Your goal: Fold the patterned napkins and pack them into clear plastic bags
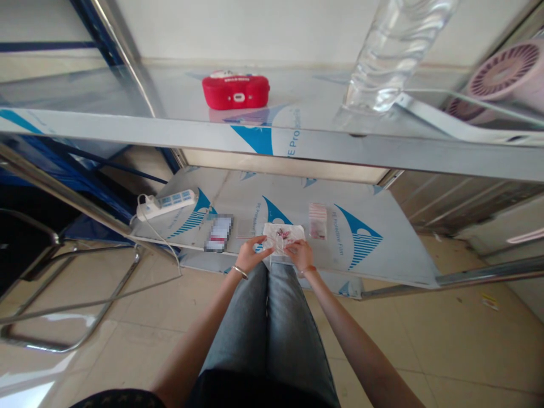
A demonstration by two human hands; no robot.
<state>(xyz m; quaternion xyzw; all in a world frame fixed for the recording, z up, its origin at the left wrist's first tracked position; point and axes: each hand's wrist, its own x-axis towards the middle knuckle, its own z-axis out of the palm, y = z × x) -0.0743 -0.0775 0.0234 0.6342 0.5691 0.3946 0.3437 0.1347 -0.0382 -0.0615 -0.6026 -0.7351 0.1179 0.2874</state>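
My left hand (249,255) and my right hand (301,253) both hold a small clear plastic bag (284,235) with pink and white contents, at the front edge of a low metal table (382,260). The left hand pinches the bag's left side, the right hand its right lower corner. A second small clear bag (318,220) with a red strip lies flat just right of it. A blurred small flat item (219,233) lies to the left on the table.
A white power strip (168,204) with its cord lies at the table's left end. On the upper shelf (340,147) stand a red case (236,91), a clear water bottle (393,54) and a pink fan (505,73). A metal chair frame (63,306) stands left.
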